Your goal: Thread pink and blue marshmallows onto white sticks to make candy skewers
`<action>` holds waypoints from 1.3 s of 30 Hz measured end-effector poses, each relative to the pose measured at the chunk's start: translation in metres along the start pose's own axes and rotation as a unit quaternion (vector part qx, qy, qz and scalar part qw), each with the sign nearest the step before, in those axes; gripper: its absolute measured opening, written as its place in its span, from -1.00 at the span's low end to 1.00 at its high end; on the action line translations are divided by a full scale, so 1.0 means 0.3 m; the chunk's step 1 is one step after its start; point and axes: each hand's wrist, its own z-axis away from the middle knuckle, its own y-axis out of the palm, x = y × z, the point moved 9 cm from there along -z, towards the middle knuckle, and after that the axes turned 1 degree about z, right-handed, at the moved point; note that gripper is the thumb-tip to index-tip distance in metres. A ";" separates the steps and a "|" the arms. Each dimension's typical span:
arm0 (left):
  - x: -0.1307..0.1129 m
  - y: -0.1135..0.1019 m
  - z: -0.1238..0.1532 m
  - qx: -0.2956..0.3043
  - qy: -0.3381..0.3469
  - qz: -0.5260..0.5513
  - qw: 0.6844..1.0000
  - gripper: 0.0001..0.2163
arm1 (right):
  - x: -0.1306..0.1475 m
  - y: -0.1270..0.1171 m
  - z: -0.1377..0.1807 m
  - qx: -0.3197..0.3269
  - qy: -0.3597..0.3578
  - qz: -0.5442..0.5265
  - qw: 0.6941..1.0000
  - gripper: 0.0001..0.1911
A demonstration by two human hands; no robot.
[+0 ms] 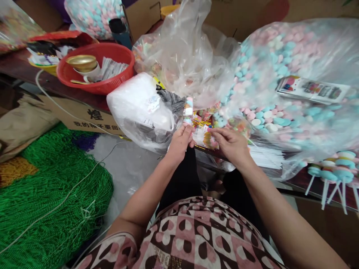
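My left hand (183,137) is closed around the lower end of a marshmallow skewer (188,109), which stands upright with pink, white and blue pieces. To its right, my right hand (231,144) pinches the edge of a small printed plastic bag (206,136). The bag shows a colourful figure and lies at the table's front edge. Gold twist ties (202,123) are just beyond it, among wrapped candies (209,113). White sticks (265,157) lie in a bundle right of my right hand.
A large clear bag of marshmallows (270,119) fills the right, with a stack of printed bags (312,89) on top. Finished-looking skewers (343,168) stick out at far right. A red basket (95,84) stands left, behind a white plastic bag (134,101). Green cords (56,201) heap below.
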 end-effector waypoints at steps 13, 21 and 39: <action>0.023 -0.016 -0.017 0.018 -0.023 0.082 0.996 -0.62 | 0.002 0.181 -0.181 0.113 -0.027 0.392 0.913 -0.65; 0.021 -0.015 -0.014 0.018 -0.033 0.081 0.996 -0.60 | -0.004 0.170 -0.201 0.103 -0.042 0.416 0.903 -0.70; 0.040 0.020 0.016 0.030 -0.052 0.055 0.997 -0.66 | -0.109 0.030 -0.121 0.032 0.108 -0.131 0.985 -0.79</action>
